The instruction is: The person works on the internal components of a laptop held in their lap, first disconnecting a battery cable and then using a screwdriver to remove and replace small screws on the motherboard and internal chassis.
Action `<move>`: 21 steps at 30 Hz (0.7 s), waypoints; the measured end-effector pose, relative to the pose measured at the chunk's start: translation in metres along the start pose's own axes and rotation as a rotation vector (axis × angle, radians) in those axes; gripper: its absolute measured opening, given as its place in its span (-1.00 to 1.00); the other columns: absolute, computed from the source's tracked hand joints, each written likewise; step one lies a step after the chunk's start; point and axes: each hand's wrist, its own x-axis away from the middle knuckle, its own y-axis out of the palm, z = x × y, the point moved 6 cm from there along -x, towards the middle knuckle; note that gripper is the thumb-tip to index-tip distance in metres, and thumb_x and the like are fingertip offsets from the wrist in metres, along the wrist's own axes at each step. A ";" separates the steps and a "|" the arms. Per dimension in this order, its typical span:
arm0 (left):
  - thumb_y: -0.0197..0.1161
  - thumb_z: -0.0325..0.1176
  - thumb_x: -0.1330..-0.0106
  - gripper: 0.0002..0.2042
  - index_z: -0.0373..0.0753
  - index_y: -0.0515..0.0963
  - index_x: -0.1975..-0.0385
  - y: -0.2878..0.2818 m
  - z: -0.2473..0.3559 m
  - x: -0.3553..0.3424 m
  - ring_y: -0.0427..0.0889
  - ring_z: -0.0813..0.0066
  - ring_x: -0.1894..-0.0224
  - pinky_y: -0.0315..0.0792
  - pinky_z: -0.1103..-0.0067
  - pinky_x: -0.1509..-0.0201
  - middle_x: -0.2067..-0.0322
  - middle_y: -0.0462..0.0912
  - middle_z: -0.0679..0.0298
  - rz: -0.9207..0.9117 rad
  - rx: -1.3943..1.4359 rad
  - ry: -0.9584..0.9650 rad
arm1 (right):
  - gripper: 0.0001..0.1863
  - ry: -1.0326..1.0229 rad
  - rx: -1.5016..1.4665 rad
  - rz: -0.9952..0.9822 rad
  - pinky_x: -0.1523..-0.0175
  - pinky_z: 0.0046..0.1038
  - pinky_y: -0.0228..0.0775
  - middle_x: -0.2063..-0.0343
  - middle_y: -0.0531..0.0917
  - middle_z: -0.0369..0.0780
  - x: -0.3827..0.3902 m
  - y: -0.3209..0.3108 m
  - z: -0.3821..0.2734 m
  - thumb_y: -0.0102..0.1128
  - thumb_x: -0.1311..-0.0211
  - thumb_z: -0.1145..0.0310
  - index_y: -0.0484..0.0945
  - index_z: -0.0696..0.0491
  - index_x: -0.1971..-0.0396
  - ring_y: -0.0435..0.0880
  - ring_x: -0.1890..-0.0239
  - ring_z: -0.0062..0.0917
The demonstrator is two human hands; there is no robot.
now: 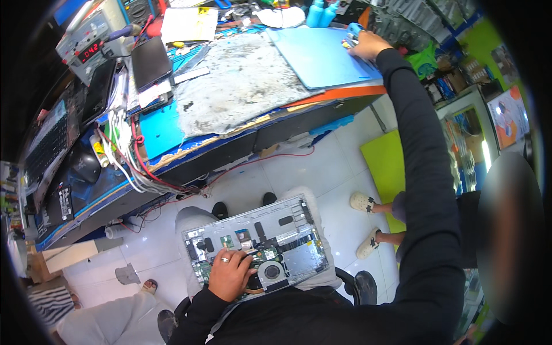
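Note:
An opened laptop base [299, 265] rests across my lap with its inner parts bare: green circuit board, a round fan [271, 272] and a silver bay at the right. My left hand [229, 272], a ring on one finger, lies over the board left of the fan, its fingers apart and bent down onto the parts. My right arm reaches far out to the workbench. There my right hand [368, 46] is closed at the far right corner of a light blue panel [313, 57], by a small blue object [355, 27]; what its fingers hold is too small to make out.
A stained grey mat [230, 86] covers the bench. At the left are a power supply [89, 49], a laptop [49, 144], a mouse [85, 163] and bundled cables [121, 138]. Blue bottles [322, 12] stand at the back. Other people's legs and feet [368, 244] are near me.

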 end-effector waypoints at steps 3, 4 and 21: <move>0.54 -0.27 -0.22 -0.64 -0.24 0.69 0.02 0.002 0.000 0.000 0.65 0.13 -0.05 0.46 0.13 -0.34 0.02 0.69 0.20 -0.015 -0.010 -0.011 | -0.37 -0.011 -0.032 -0.197 -0.29 -0.15 0.58 -0.12 0.74 0.18 -0.020 0.032 0.024 0.16 -0.36 -0.02 0.71 0.22 -0.14 0.76 -0.19 -0.03; 0.53 -0.26 -0.24 -0.64 -0.22 0.69 0.01 0.004 -0.002 0.001 0.65 0.15 -0.07 0.45 0.13 -0.36 0.02 0.69 0.21 -0.021 -0.005 0.002 | -0.37 -0.031 -0.051 -0.176 -0.32 -0.15 0.55 -0.14 0.73 0.19 -0.022 0.035 0.023 0.11 -0.38 -0.02 0.71 0.23 -0.15 0.75 -0.21 -0.03; 0.51 -0.20 -0.31 -0.64 -0.20 0.66 -0.02 0.009 -0.006 0.012 0.62 0.24 -0.16 0.42 0.13 -0.44 0.00 0.67 0.25 -0.011 -0.005 -0.022 | -0.18 0.018 -0.055 -0.327 -0.60 -0.09 0.16 -0.44 0.41 0.32 -0.047 0.069 0.031 -0.03 -0.51 -0.11 0.44 0.34 -0.43 0.43 -0.51 0.09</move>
